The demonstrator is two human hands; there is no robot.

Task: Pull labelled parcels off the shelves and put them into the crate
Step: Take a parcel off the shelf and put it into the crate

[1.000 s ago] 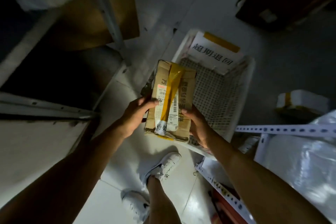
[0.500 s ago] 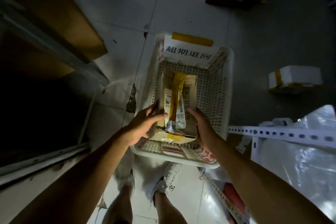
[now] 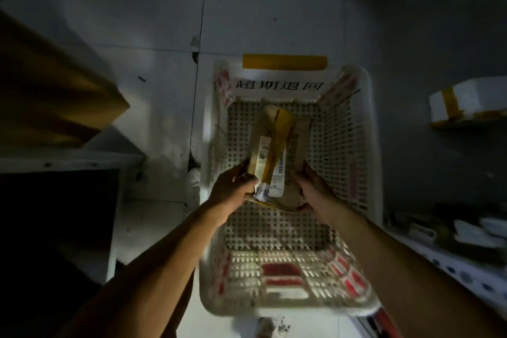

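Head view: a brown parcel (image 3: 279,156) bound with yellow tape and bearing white labels sits low inside the white perforated crate (image 3: 370,145), its near end gripped by the left hand (image 3: 231,195) and right hand (image 3: 312,186).

White sign (image 3: 279,85) on my crate's (image 3: 367,145) far wall reads 超期退回. Parcel (image 3: 277,156) I hold carries barcode labels (image 3: 275,173); their print is too blurred to read.
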